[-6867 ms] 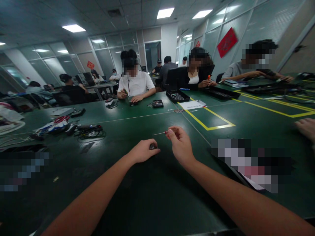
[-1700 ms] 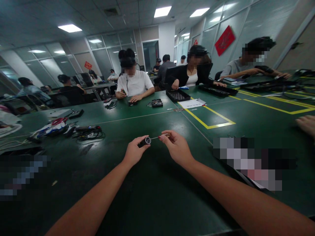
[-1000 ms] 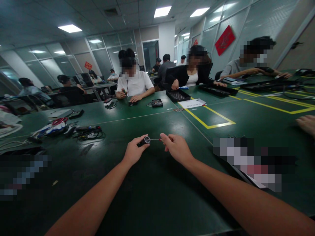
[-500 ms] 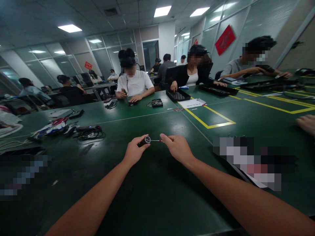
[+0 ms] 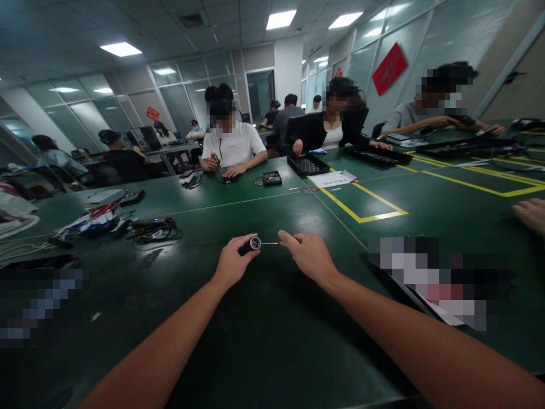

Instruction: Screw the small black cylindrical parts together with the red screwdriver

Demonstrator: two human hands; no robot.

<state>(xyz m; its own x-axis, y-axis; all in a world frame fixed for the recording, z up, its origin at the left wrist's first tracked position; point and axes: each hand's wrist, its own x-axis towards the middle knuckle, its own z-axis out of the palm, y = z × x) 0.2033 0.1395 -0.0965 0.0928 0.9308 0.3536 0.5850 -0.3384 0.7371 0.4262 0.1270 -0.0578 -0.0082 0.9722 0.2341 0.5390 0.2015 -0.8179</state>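
Observation:
In the head view my left hand (image 5: 232,262) is closed round a small black cylindrical part (image 5: 254,243) with a pale ring at its round end, which faces right and up. My right hand (image 5: 311,254) grips a screwdriver (image 5: 269,243) with a thin metal shaft and a bit of red at its handle; the fingers hide most of the handle. The shaft lies level between the hands, its tip at the open end of the black part. Whether the tip sits inside cannot be made out. Both hands are held over the green table (image 5: 264,341).
Tangled black cables (image 5: 155,230) and a bundle of cables and cloth (image 5: 91,220) lie to the left. A blurred-out item with white paper (image 5: 451,315) is at the right. Across the table, co-workers sit by black trays (image 5: 309,165) and yellow tape marks (image 5: 361,218).
My hands and the black part have hardly moved; my right thumb has shifted very slightly to the right on the screwdriver. Across the table, a co-worker's hand has moved slightly at the tray.

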